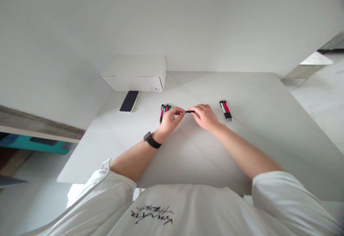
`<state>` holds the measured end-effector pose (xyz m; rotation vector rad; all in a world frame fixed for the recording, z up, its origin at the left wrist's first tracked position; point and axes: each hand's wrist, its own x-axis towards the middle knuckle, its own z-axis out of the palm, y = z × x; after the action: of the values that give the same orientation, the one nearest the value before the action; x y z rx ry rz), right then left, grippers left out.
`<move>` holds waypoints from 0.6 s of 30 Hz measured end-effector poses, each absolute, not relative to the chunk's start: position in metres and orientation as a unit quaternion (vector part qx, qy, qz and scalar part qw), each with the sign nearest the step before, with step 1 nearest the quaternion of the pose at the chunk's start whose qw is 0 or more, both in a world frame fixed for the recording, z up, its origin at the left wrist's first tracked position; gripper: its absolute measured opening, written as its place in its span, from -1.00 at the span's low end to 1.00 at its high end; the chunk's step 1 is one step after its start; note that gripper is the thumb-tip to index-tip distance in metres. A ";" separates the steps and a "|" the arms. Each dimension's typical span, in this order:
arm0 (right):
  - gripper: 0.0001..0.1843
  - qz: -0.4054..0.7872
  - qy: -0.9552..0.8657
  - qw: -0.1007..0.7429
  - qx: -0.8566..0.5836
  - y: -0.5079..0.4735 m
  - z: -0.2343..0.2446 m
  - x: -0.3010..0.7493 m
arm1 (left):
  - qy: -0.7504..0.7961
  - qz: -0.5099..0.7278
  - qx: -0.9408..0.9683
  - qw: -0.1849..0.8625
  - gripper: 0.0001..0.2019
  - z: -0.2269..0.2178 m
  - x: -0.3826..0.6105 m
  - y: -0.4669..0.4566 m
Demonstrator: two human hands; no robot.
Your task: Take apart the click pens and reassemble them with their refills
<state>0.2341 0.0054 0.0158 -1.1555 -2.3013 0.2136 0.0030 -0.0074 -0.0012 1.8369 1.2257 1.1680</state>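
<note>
Over the middle of the white table, my left hand and my right hand meet on a thin black pen that lies level between them. Each hand pinches one end with its fingertips. A black watch sits on my left wrist. Just behind my left hand lies a small bunch of pink, teal and black pens. Three more pens, red, white and black, lie side by side to the right of my right hand.
A white cardboard box stands at the back left of the table against the wall. A dark phone lies face up in front of it. A teal object sits on the floor at left.
</note>
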 end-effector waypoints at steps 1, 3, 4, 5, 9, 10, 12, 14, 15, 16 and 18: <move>-0.79 0.079 -0.855 0.284 -0.427 0.002 0.014 0.234 | 0.464 0.446 0.695 0.321 -0.81 -0.002 0.004 -0.008; -0.80 0.077 -0.852 0.298 -0.424 -0.003 0.010 0.233 | 0.468 0.445 0.691 0.325 -0.81 -0.003 0.005 -0.010; -0.80 0.076 -0.851 0.302 -0.423 -0.005 0.009 0.233 | 0.474 0.440 0.689 0.326 -0.81 -0.004 0.005 -0.010; -0.80 0.073 -0.851 0.305 -0.422 -0.006 0.008 0.233 | 0.481 0.432 0.689 0.328 -0.81 -0.004 0.004 -0.010; -0.80 0.065 -0.852 0.315 -0.414 -0.010 0.007 0.235 | 0.502 0.396 0.686 0.348 -0.77 -0.004 0.003 -0.011; -0.80 0.064 -0.853 0.318 -0.410 -0.010 0.007 0.236 | 0.504 0.391 0.685 0.352 -0.76 -0.003 0.003 -0.011; -0.80 0.064 -0.853 0.327 -0.401 -0.010 0.007 0.237 | 0.507 0.382 0.685 0.357 -0.74 -0.002 0.003 -0.011; -0.80 0.063 -0.853 0.335 -0.395 -0.011 0.007 0.238 | 0.507 0.375 0.689 0.357 -0.73 0.000 0.004 -0.011; -0.80 0.061 -0.852 0.338 -0.394 -0.012 0.007 0.238 | 0.507 0.371 0.692 0.355 -0.72 0.000 0.003 -0.011; -0.80 0.059 -0.851 0.341 -0.395 -0.013 0.007 0.238 | 0.506 0.367 0.697 0.352 -0.71 0.001 0.003 -0.012; -0.80 0.053 -0.850 0.345 -0.395 -0.014 0.007 0.238 | 0.505 0.354 0.708 0.344 -0.68 0.002 0.003 -0.012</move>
<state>0.2384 -0.0140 0.0073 -1.0247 -2.2060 0.1374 0.0028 -0.0123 0.0022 1.8392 1.3115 0.9200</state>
